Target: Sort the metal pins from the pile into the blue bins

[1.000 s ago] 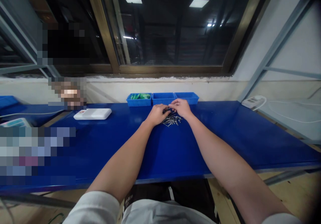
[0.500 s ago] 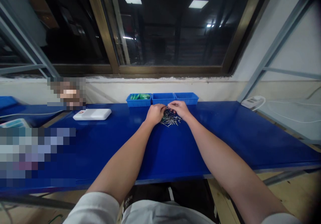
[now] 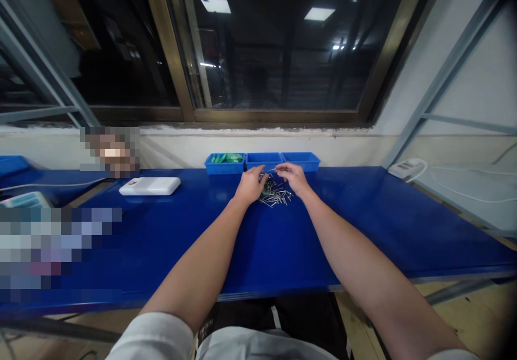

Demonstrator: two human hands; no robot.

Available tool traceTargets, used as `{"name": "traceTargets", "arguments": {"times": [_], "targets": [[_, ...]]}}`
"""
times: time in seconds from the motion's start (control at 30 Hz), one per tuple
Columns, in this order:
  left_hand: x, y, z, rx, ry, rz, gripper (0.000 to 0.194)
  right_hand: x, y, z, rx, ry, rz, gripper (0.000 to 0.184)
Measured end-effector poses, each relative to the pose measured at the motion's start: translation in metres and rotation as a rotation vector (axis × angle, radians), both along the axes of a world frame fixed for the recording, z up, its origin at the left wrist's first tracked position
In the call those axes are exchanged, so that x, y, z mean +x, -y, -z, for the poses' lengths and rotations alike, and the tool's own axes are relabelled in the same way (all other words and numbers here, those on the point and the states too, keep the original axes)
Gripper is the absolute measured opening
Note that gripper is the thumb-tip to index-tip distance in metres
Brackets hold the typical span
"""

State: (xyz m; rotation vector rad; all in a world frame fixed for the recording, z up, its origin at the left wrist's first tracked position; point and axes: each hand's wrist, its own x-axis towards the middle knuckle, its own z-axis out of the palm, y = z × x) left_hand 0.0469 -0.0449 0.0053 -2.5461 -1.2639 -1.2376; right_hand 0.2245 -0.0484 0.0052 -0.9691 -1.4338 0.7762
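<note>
The pile of metal pins (image 3: pixel 278 195) lies loose on the blue table (image 3: pixel 278 252), its pieces pointing in many directions. The left hand (image 3: pixel 249 184) is at the left edge of the pile and covers part of it; thumb and forefinger stand slightly apart, and whether this hand holds anything cannot be told. The right hand (image 3: pixel 294 177) is above the pile's right far side, its thumb and forefinger pinched narrow on one thin pin (image 3: pixel 272 169), which points toward the left hand; its other fingers are bent. Behind the pile, three blue boxes stand in a row: the left box (image 3: pixel 216 168) holds green packets (image 3: pixel 228 158), while the contents of the middle box (image 3: pixel 258 159) and right box (image 3: pixel 312 165) cannot be made out. Well to the left of the pile lies a white case (image 3: pixel 151 186). Well to its right, near the table's far corner, is a white power strip (image 3: pixel 404 167) with a cable. Beyond the pile and boxes, a dark window (image 3: pixel 278 58) reflects ceiling lights.
</note>
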Motion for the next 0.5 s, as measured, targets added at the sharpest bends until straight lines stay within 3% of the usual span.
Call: {"name": "traceTargets", "arguments": {"times": [0.17, 0.37, 0.5], "targets": [[-0.003, -0.004, 0.004, 0.015, -0.010, -0.072, 0.036, 0.009, -0.007, 0.004, 0.074, 0.161, 0.165, 0.040], [-0.006, -0.004, 0.004, -0.058, -0.085, -0.165, 0.034, 0.017, -0.010, 0.003, 0.047, 0.434, 0.483, 0.051], [-0.009, -0.005, 0.004, -0.110, -0.106, -0.203, 0.031, 0.023, -0.011, 0.004, -0.046, 0.562, 0.519, 0.061]]}}
